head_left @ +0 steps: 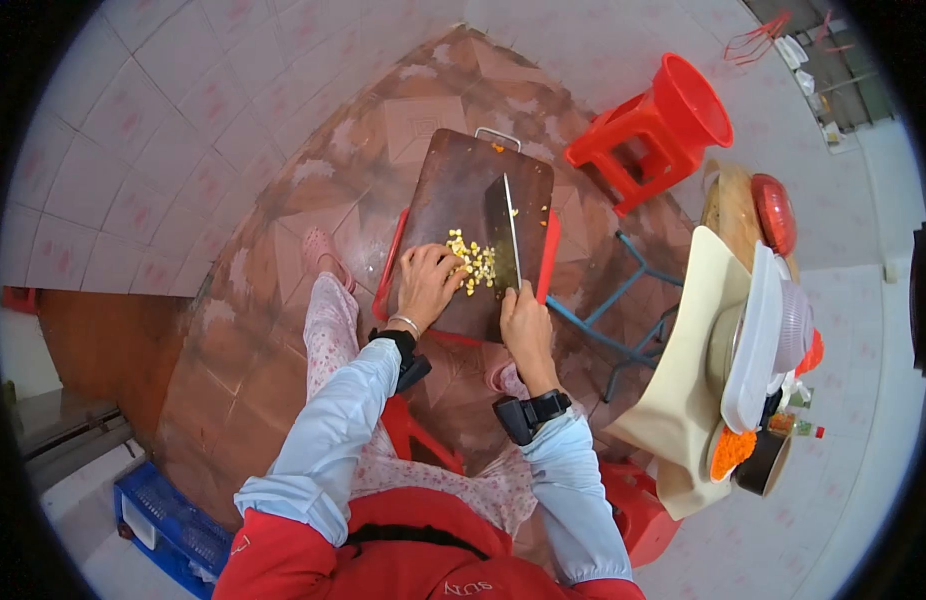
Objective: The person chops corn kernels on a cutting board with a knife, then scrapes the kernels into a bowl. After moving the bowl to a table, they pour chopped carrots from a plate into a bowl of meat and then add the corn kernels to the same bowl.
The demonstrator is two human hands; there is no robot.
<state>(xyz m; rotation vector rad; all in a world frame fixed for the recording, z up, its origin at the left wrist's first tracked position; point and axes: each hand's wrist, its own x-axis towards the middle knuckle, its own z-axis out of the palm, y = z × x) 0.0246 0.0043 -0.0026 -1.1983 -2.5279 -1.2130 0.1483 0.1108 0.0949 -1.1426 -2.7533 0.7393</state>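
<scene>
A dark wooden cutting board [463, 185] lies in front of me, with a pile of small chopped yellow pieces [473, 264] near its middle. My right hand [526, 328] is closed round the handle of a broad kitchen knife [503, 225]. The blade points away from me and stands on edge just right of the pile. At the pile's left side, my left hand [429, 286] rests on the board with its fingers curled and together. Whatever lies under those fingertips is hidden.
Red supports [551, 255] show under the board. A red stool [623, 150] with a red basin [695, 100] stands far right. Beside me, a cream table [683, 370] carries a white tray [753, 340] and a bowl of chopped orange food [731, 452]. A blue crate [173, 525] sits lower left.
</scene>
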